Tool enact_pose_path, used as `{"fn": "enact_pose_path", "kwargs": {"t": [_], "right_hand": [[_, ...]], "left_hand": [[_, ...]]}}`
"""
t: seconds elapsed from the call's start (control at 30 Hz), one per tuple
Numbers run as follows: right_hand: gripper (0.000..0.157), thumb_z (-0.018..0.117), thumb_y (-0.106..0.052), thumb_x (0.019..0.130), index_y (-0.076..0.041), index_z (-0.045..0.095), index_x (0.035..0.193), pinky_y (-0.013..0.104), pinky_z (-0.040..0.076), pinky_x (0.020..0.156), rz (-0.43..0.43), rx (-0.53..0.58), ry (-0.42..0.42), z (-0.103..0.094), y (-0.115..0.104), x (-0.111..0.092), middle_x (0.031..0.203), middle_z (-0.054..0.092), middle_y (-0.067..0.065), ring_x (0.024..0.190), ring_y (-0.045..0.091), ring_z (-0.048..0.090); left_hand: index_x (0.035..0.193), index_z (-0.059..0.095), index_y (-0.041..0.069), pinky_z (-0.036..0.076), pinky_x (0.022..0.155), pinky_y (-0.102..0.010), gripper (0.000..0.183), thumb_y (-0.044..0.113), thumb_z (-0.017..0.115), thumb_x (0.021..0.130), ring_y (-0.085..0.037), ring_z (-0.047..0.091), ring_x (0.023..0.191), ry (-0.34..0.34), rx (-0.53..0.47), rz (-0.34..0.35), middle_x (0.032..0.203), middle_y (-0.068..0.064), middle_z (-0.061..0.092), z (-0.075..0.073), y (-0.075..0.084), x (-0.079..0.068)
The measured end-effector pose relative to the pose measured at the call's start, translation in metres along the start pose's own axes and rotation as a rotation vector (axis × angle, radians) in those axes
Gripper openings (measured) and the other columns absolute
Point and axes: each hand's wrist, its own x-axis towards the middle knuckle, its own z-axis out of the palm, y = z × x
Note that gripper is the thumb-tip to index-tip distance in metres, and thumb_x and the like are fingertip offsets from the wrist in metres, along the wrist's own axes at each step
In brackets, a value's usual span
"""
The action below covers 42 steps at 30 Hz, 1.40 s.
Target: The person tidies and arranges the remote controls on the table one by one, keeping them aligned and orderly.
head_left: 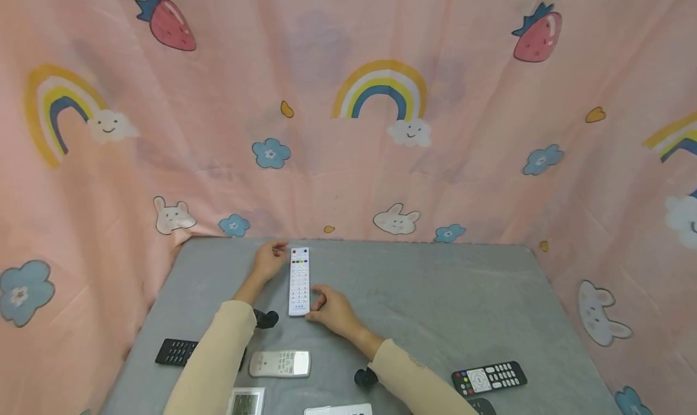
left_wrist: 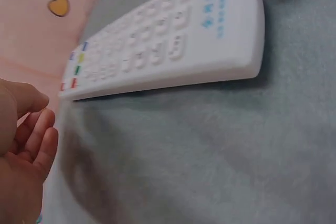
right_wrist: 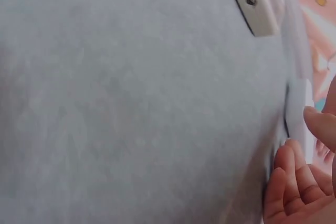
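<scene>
Lying lengthwise on the grey table point(head_left: 446, 294), the white remote point(head_left: 299, 281) is flanked by the left hand point(head_left: 268, 260), relaxed and empty, and the right hand point(head_left: 333, 310), loose-fingered at its near end, apparently just placed or about to be gripped.

The white remote point(head_left: 299, 281) lay flat, buttons up, on the grey table point(head_left: 446, 294), near its far edge. Its coloured-button end pointed away from the person.
</scene>
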Motion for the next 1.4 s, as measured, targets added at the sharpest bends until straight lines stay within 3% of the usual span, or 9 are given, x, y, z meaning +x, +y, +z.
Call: {"fn": "enact_pose_path", "kwargs": {"t": [0.2,0.37,0.6,0.77,0.87,1.0,1.2,1.4], "right_hand": [[0.037,0.076,-0.005,0.082,0.003,0.066,0.116,0.017,0.045,0.059,-0.06,0.046,-0.01,-0.022,0.002,-0.006,0.08,0.066,0.006,0.064,0.002,0.051],[0.026,0.073,-0.006,0.086,0.002,0.07,0.11,0.016,0.045,0.059,-0.118,0.048,-0.07,-0.034,0.001,-0.017,0.08,0.067,0.005,0.065,0.002,0.051],[0.034,0.077,-0.018,0.085,-0.006,0.069,0.115,0.019,0.051,0.074,-0.135,-0.023,-0.178,-0.031,0.003,-0.04,0.097,0.07,0.002,0.084,0.005,0.06],[0.043,0.081,-0.028,0.081,-0.013,0.068,0.119,0.027,0.049,0.093,-0.198,-0.149,-0.18,-0.022,0.002,-0.056,0.11,0.068,-0.001,0.102,0.01,0.06],[0.049,0.084,-0.032,0.077,-0.015,0.068,0.121,0.031,0.046,0.097,-0.239,-0.188,-0.173,-0.015,0.003,-0.064,0.112,0.066,-0.001,0.108,0.013,0.056],[0.057,0.085,-0.04,0.073,-0.02,0.067,0.124,0.031,0.045,0.099,-0.217,-0.21,-0.185,-0.005,0.006,-0.07,0.116,0.062,-0.006,0.112,0.011,0.052],[0.061,0.086,-0.046,0.071,-0.027,0.066,0.125,0.031,0.045,0.1,-0.18,-0.259,-0.185,0.005,0.01,-0.073,0.119,0.059,-0.012,0.114,0.008,0.05],[0.065,0.086,-0.05,0.068,-0.027,0.066,0.124,0.031,0.044,0.099,-0.264,-0.353,-0.148,0.01,0.009,-0.076,0.121,0.059,-0.01,0.113,0.009,0.05]], "left_hand": [[0.129,0.061,-0.001,0.053,0.092,-0.049,0.035,0.008,0.059,0.096,-0.038,0.062,0.112,-0.063,0.018,0.059,0.122,-0.022,0.065,-0.024,0.015,-0.011],[0.122,0.067,0.0,0.055,0.088,-0.042,0.028,0.009,0.061,0.095,-0.03,0.067,0.1,-0.113,0.061,0.168,0.111,-0.017,0.072,-0.039,0.016,-0.039],[0.113,0.071,0.005,0.054,0.076,-0.024,0.023,0.007,0.068,0.091,-0.015,0.066,0.087,-0.131,0.155,0.216,0.1,-0.007,0.074,-0.047,0.007,-0.094],[0.11,0.073,0.01,0.055,0.078,-0.029,0.024,0.008,0.074,0.086,-0.014,0.066,0.088,-0.116,0.256,0.296,0.099,0.002,0.072,-0.05,-0.004,-0.13],[0.106,0.074,0.015,0.055,0.081,-0.033,0.028,0.008,0.08,0.08,-0.013,0.064,0.088,-0.094,0.316,0.361,0.097,0.007,0.07,-0.053,-0.012,-0.146],[0.102,0.075,0.02,0.054,0.084,-0.035,0.032,0.016,0.086,0.073,-0.01,0.062,0.092,-0.075,0.379,0.402,0.098,0.013,0.068,-0.055,-0.025,-0.163],[0.103,0.075,0.026,0.051,0.092,-0.04,0.043,0.045,0.087,0.068,-0.009,0.057,0.1,-0.138,0.464,0.369,0.103,0.015,0.065,-0.055,-0.039,-0.181],[0.105,0.074,0.031,0.05,0.092,-0.041,0.056,0.067,0.08,0.063,-0.008,0.051,0.105,-0.195,0.539,0.33,0.106,0.017,0.061,-0.057,-0.048,-0.189]]}}
